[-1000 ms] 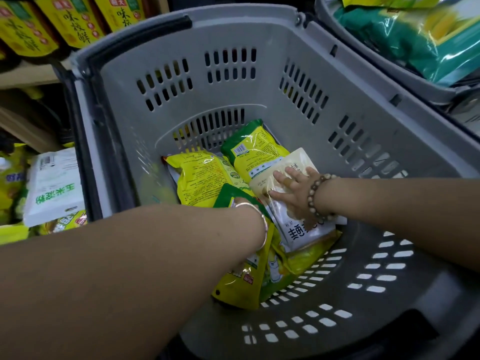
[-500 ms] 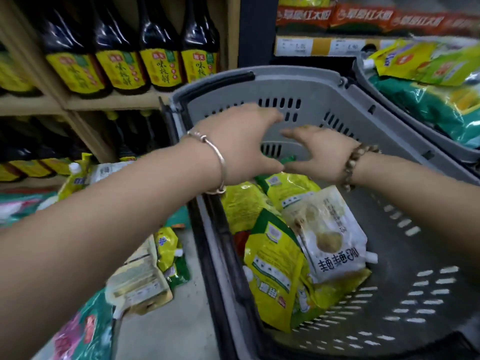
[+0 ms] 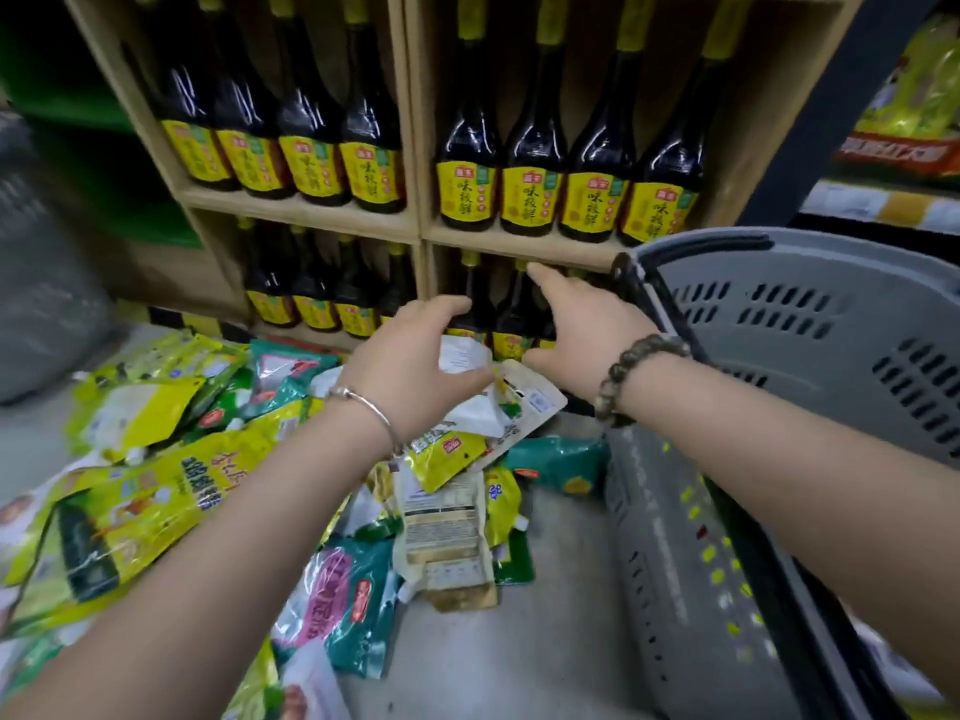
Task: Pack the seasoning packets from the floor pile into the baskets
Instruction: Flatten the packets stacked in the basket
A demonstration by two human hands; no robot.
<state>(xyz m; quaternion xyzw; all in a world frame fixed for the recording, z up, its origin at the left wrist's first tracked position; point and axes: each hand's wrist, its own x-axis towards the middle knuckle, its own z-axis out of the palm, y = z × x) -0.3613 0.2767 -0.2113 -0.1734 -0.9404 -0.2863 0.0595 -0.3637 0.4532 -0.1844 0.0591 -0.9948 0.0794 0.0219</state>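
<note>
A pile of seasoning packets (image 3: pixel 171 459), yellow, green and white, covers the floor at the left and centre. My left hand (image 3: pixel 415 366) hovers over the top of the pile, fingers relaxed and spread above a white packet (image 3: pixel 488 413). My right hand (image 3: pixel 582 335) reaches alongside it with straight fingers, just left of the grey basket (image 3: pixel 831 324). Neither hand holds anything. The basket stands at the right; its inside is mostly out of view.
A wooden shelf (image 3: pixel 311 210) of dark sauce bottles (image 3: pixel 467 163) with yellow labels stands right behind the pile. Bare grey floor (image 3: pixel 545 641) shows between the pile and the basket. More goods sit on a shelf at the top right (image 3: pixel 904 148).
Both hands left the packets inside the basket, lifted out and swung left over the floor pile. The view turned from the basket toward the shelf and pile.
</note>
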